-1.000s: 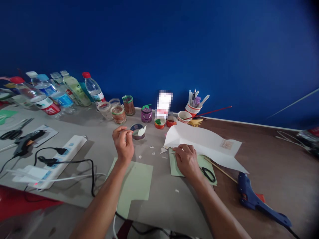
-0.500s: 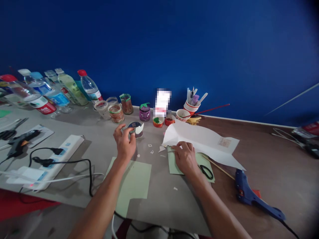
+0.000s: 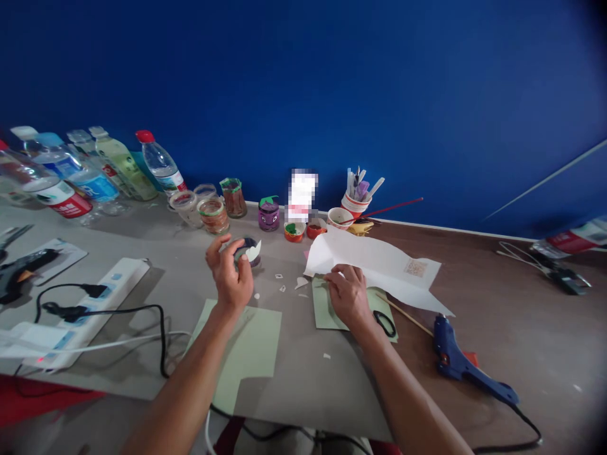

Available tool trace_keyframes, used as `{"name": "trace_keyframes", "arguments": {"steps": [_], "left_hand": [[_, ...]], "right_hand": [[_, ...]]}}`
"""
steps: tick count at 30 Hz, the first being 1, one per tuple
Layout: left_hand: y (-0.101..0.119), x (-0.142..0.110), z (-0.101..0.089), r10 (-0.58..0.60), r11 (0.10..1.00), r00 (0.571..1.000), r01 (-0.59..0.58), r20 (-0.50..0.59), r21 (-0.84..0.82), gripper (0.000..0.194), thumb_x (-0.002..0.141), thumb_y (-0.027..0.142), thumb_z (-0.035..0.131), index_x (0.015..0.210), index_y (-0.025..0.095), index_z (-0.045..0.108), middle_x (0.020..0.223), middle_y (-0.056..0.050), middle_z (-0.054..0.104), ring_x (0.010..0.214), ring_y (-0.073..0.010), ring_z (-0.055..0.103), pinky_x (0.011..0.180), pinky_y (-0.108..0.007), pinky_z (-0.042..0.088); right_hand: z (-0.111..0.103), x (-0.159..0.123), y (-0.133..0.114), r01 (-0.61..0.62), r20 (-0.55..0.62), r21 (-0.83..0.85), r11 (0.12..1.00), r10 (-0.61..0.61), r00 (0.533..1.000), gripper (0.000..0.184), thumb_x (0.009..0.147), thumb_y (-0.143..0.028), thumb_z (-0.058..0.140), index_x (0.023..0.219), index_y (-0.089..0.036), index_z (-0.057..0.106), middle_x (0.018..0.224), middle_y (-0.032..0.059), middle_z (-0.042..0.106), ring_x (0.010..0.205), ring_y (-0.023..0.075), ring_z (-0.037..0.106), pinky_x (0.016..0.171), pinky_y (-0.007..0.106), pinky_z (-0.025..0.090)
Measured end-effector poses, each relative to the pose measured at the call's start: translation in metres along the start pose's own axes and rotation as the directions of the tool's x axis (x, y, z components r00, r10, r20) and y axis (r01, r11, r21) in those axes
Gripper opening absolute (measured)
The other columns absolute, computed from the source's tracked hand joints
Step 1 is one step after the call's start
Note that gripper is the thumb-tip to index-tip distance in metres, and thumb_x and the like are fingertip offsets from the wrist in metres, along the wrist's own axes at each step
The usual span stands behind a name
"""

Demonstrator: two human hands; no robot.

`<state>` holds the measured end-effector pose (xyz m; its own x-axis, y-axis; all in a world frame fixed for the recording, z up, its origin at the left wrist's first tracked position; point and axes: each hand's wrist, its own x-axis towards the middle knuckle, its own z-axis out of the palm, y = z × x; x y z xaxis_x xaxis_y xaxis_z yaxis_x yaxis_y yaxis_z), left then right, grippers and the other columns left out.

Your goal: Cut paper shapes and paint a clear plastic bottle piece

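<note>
Right hand (image 3: 349,296) by white paper (image 3: 382,265) edge

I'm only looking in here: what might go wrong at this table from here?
Three things, perhaps. The small white scraps lie loose between the left hand and the right hand, so a sweep of either might scatter them. The small open pots stand close to the white sheet, so a bump could spill something onto it. And the blue glue gun lies near the right arm; if hot, which I can't see, it might burn.
</note>
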<state>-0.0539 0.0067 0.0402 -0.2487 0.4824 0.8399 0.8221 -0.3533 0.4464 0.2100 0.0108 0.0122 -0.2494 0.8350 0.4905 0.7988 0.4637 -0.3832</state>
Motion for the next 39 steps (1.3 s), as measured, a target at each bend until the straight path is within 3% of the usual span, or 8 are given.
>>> {"name": "trace_keyframes", "arguments": {"steps": [4, 7, 9, 13, 17, 22, 34, 39], "left_hand": [[0.006, -0.001, -0.004, 0.054, 0.998, 0.996, -0.053, -0.076, 0.016, 0.025, 0.092, 0.021, 0.050, 0.116, 0.018, 0.056, 0.119, -0.015, 0.055, 0.118, -0.0266, 0.050, 0.103, -0.048, 0.041], [0.020, -0.006, -0.007, 0.158, 0.987, 0.980, -0.156, -0.123, 0.024, 0.030, 0.088, 0.018, 0.055, 0.118, 0.018, 0.054, 0.119, -0.015, 0.054, 0.115, -0.0270, 0.051, 0.100, -0.047, 0.043], [0.030, -0.010, -0.008, 0.233, 0.972, 0.969, -0.236, -0.082, -0.024, 0.033, 0.085, 0.013, 0.058, 0.116, 0.020, 0.055, 0.113, -0.013, 0.055, 0.110, -0.0254, 0.053, 0.095, -0.044, 0.046], [0.043, -0.017, -0.006, 0.324, 0.939, 0.936, -0.299, 0.140, -0.170, 0.030, 0.082, 0.005, 0.058, 0.108, 0.020, 0.059, 0.105, -0.010, 0.058, 0.099, -0.0223, 0.057, 0.088, -0.039, 0.049], [0.043, -0.019, -0.003, 0.341, 0.931, 0.909, -0.290, 0.239, -0.223, 0.027, 0.083, 0.004, 0.055, 0.103, 0.022, 0.060, 0.097, -0.007, 0.061, 0.089, -0.0188, 0.059, 0.083, -0.037, 0.050], [0.047, -0.021, -0.003, 0.351, 0.916, 0.896, -0.268, 0.272, -0.298, 0.024, 0.085, 0.006, 0.053, 0.101, 0.022, 0.060, 0.091, -0.007, 0.065, 0.084, -0.0183, 0.061, 0.078, -0.034, 0.051], [0.051, -0.027, 0.004, 0.382, 0.894, 0.817, -0.209, 0.431, -0.396, 0.016, 0.090, 0.010, 0.051, 0.098, 0.019, 0.061, 0.086, -0.006, 0.067, 0.077, -0.0177, 0.059, 0.072, -0.032, 0.050], [0.051, -0.027, 0.005, 0.378, 0.900, 0.815, -0.211, 0.439, -0.382, 0.015, 0.090, 0.011, 0.050, 0.096, 0.019, 0.061, 0.083, -0.006, 0.067, 0.075, -0.0177, 0.058, 0.070, -0.032, 0.048]], "right_hand": [[0.000, 0.000, 0.000, -0.014, -0.034, -0.008, 1.000, 0.014, 0.999, 0.025, 0.084, -0.006, 0.053, 0.088, -0.021, 0.073, 0.101, 0.0088, 0.063, 0.097, 0.0256, 0.050, 0.086, 0.040, 0.041], [0.000, 0.001, 0.000, -0.024, -0.089, -0.021, 0.999, 0.022, 0.996, 0.024, 0.085, -0.006, 0.054, 0.088, -0.021, 0.074, 0.101, 0.0086, 0.064, 0.097, 0.0251, 0.050, 0.088, 0.040, 0.042], [0.000, 0.002, -0.001, -0.037, -0.085, -0.042, 0.998, 0.033, 0.996, 0.023, 0.085, -0.006, 0.056, 0.087, -0.021, 0.074, 0.099, 0.0085, 0.065, 0.097, 0.0249, 0.050, 0.088, 0.040, 0.041], [0.004, 0.002, -0.002, -0.063, -0.012, -0.076, 0.995, 0.062, 0.998, 0.022, 0.084, -0.006, 0.059, 0.085, -0.021, 0.075, 0.096, 0.0070, 0.066, 0.094, 0.0245, 0.050, 0.087, 0.039, 0.040], [0.008, 0.002, -0.003, -0.057, 0.014, -0.054, 0.997, 0.058, 0.998, 0.023, 0.083, -0.006, 0.059, 0.086, -0.023, 0.075, 0.097, 0.0066, 0.066, 0.095, 0.0238, 0.049, 0.088, 0.039, 0.039], [0.008, 0.001, -0.001, -0.029, 0.023, -0.099, 0.995, 0.031, 0.999, 0.028, 0.080, -0.005, 0.059, 0.093, -0.024, 0.075, 0.104, 0.0082, 0.063, 0.098, 0.0256, 0.047, 0.089, 0.041, 0.039], [0.003, 0.001, 0.003, -0.041, 0.011, -0.100, 0.994, 0.042, 0.999, 0.025, 0.083, -0.005, 0.055, 0.085, -0.021, 0.073, 0.101, 0.0088, 0.065, 0.097, 0.0253, 0.050, 0.089, 0.040, 0.039], [-0.008, 0.004, 0.010, -0.081, -0.106, -0.087, 0.993, 0.072, 0.992, 0.024, 0.085, -0.007, 0.054, 0.086, -0.021, 0.072, 0.101, 0.0089, 0.066, 0.100, 0.0262, 0.049, 0.093, 0.043, 0.038]]}}
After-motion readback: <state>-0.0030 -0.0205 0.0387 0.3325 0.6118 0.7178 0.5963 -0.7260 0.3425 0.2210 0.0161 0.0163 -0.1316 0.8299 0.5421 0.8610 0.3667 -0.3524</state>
